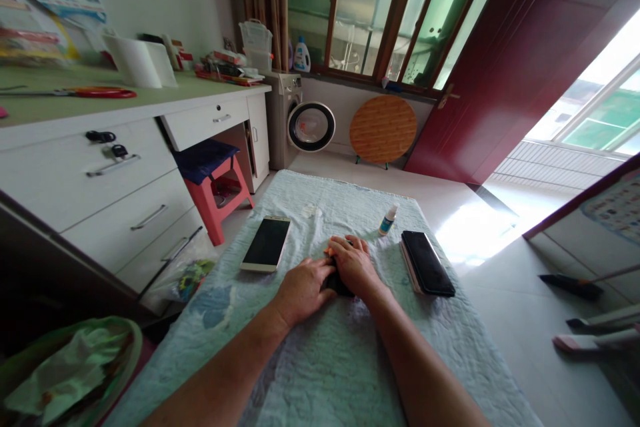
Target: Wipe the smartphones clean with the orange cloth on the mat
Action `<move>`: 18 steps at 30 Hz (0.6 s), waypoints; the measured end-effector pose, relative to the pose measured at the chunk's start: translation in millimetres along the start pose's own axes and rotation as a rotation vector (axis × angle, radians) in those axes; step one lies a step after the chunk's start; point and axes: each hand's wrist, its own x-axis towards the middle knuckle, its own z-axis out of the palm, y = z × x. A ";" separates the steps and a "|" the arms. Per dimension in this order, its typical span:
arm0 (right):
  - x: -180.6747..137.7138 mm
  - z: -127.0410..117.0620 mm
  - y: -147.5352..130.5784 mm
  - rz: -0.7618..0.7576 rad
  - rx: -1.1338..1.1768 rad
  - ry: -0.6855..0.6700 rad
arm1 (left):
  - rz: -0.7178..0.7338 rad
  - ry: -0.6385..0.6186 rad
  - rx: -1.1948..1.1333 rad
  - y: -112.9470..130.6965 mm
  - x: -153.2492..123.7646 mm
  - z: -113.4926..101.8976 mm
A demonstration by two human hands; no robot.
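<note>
On the cloth-covered table (320, 197), my left hand (304, 285) grips the near left side of a dark, flat thing (340, 285), perhaps a phone; most of it is hidden under both hands. Bent over its far part is my right hand (353, 261), fingers closed, with a small bright orange thing (329, 251) showing at the fingertips. What the orange thing is, I cannot make out. A white-framed phone (267, 244) lies to the left, its screen dark. Beyond my right hand stands a small spray bottle (387, 220). Further right lies a black phone in a flip case (427, 263).
At the left is a white desk (145, 180) with scissors (100, 92) and a paper roll (133, 61) on top. A red stool (215, 187) stands under it. A waste bin (133, 347) is at the lower left. Behind are a washing machine (280, 120) and a round folding table (383, 128).
</note>
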 end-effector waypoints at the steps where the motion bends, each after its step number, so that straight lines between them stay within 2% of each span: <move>1: 0.0 0.5 -0.1 -0.001 -0.002 0.009 | 0.000 0.000 -0.001 0.3 0.0 -0.3; 18: 4.4 5.4 -2.5 -0.004 0.108 -0.019 | -0.017 -0.008 -0.023 2.1 -0.6 -1.8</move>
